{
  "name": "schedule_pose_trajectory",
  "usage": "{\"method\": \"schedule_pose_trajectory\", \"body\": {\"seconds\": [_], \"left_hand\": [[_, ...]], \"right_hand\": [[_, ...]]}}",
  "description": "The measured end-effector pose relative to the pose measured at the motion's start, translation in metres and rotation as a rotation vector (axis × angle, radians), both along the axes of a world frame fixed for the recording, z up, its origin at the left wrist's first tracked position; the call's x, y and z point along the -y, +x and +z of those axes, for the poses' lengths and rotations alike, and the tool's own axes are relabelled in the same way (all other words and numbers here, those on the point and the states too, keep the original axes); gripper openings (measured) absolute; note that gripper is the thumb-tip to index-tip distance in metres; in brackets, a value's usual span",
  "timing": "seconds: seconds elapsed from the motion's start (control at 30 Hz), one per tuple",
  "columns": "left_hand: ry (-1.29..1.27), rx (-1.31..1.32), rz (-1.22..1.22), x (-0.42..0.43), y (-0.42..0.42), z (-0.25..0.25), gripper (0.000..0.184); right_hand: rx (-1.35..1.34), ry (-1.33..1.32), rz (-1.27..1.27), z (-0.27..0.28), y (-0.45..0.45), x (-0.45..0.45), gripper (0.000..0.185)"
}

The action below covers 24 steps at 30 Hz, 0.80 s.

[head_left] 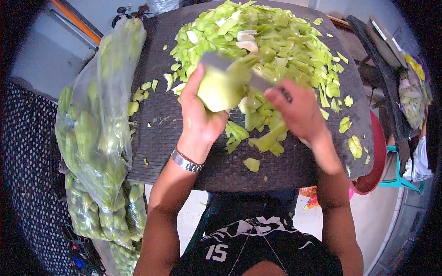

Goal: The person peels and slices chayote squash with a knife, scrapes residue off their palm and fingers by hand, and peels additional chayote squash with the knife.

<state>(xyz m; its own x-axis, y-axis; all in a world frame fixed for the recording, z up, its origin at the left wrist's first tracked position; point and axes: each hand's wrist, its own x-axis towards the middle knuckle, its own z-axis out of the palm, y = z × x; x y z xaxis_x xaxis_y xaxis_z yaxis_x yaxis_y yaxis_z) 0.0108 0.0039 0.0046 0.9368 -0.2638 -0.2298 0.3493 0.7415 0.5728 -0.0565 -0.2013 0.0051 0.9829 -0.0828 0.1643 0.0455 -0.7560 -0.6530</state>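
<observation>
My left hand (199, 112), with a metal-band watch on its wrist, is wrapped round a pale green, peeled-looking chayote (220, 94) above the dark woven tabletop (161, 158). My right hand (301, 110) grips a knife, its grey blade (260, 83) pointing left toward the chayote and smeared by motion. Its handle is mostly hidden in my fingers. A blurred strip of green peel (241, 69) shows at the chayote's upper right side. Behind and beneath both hands spreads a large heap of green peelings (294, 50), with loose pieces scattered round it.
Clear plastic bags (94, 115) full of green chayotes stand stacked along the table's left side. At the right are a red tub (375, 156), a teal stool (400, 177) and another filled plastic bag (410, 99).
</observation>
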Motion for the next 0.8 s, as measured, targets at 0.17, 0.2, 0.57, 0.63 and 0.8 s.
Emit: {"method": "schedule_pose_trajectory", "body": {"seconds": [0.17,0.2,0.57,0.63,0.8], "left_hand": [[-0.074,0.046,-0.242,-0.011,0.004,-0.010,0.054],[-0.087,0.021,-0.247,-0.010,0.001,-0.007,0.052],[-0.112,0.025,-0.202,-0.008,0.000,-0.010,0.056],[-0.106,0.072,-0.172,-0.011,0.004,-0.009,0.064],[-0.121,0.158,-0.358,-0.012,-0.001,-0.002,0.065]], "right_hand": [[0.137,-0.053,0.195,0.001,-0.014,-0.034,0.061],[0.148,-0.060,0.198,-0.001,-0.015,-0.034,0.061],[0.176,-0.202,0.078,-0.002,-0.002,-0.002,0.068],[0.188,-0.233,0.032,-0.001,0.002,0.011,0.069],[0.105,-0.075,-0.165,0.003,0.011,0.047,0.067]]}}
